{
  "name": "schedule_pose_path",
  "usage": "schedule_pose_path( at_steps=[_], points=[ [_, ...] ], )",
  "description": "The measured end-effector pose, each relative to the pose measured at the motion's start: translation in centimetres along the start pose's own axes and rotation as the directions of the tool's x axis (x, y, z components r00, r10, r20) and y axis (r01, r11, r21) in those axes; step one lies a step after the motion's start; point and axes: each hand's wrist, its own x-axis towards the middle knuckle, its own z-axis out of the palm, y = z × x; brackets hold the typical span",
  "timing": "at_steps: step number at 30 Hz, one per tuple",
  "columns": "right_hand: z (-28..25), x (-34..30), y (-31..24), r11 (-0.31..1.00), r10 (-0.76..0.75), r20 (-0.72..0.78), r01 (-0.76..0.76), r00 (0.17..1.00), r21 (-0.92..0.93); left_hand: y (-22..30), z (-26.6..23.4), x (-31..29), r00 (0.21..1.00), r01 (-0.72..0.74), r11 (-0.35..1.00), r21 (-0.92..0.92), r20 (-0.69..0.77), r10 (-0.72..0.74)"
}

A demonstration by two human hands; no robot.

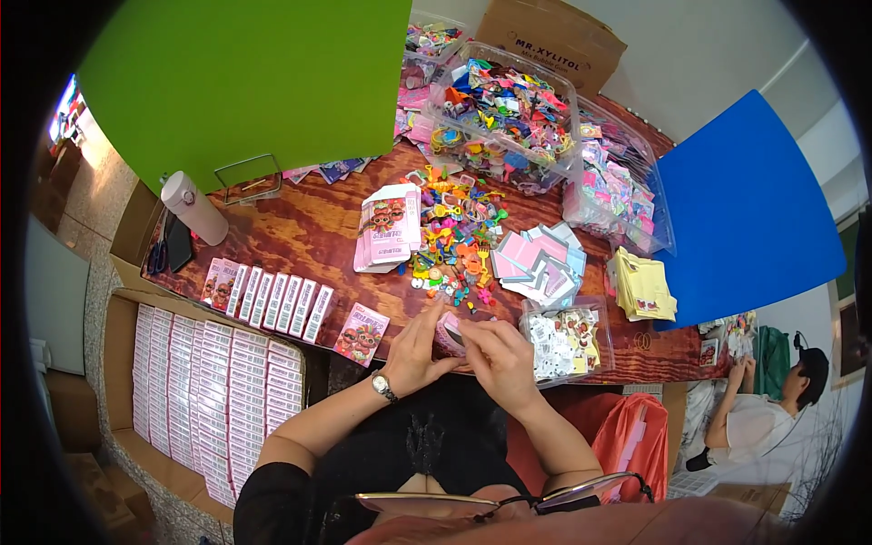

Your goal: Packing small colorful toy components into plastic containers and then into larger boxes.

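At the table's near edge, both my hands are closed around a small pink box (447,332), which is partly hidden by my fingers. My left hand (413,350), with a watch on its wrist, grips its left side. From the right, the fingers of my right hand (498,361) bend over its upper opening, where something dark shows. Left of my hands a finished-looking pink printed box (361,333) lies on the table. Just beyond them is a heap of small colourful plastic toys (454,241). A stack of flat pink cartons (389,227) lies left of that heap.
Upright pink boxes (282,302) line the left edge above a large carton (118,381) packed with more. Clear bins (568,109) of trinkets stand behind. Cards (545,263), a tray of small pieces (563,341) and yellow packets (641,286) lie right. Another person (767,409) sits far right.
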Motion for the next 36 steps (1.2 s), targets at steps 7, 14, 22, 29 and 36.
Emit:
schedule_pose_path(
  at_steps=[7,14,22,29,36],
  points=[
    [0.3,-0.1,-0.1,0.984,-0.148,0.008,0.148,0.989,-0.094,-0.2,0.2,-0.1,0.997,0.043,0.999,-0.021,-0.056,-0.044],
    [1.9,-1.1,0.2,0.980,-0.168,-0.094,0.155,0.981,-0.128,0.2,-0.5,0.0,0.996,0.066,0.996,0.064,-0.060,-0.062],
    [1.4,0.2,-0.1,0.992,-0.100,0.041,0.103,0.994,-0.077,0.7,-1.2,-0.1,0.995,0.040,0.993,0.106,-0.093,-0.031],
    [4.3,-1.5,1.1,0.962,-0.197,0.035,0.200,0.980,-0.186,0.7,-1.3,-0.4,0.992,0.031,0.991,0.127,-0.124,-0.015],
    [4.3,-0.6,0.5,0.995,-0.090,0.177,0.080,0.980,0.064,-0.1,-1.7,-2.3,0.988,0.144,0.981,0.129,-0.075,-0.135]
  ],
)
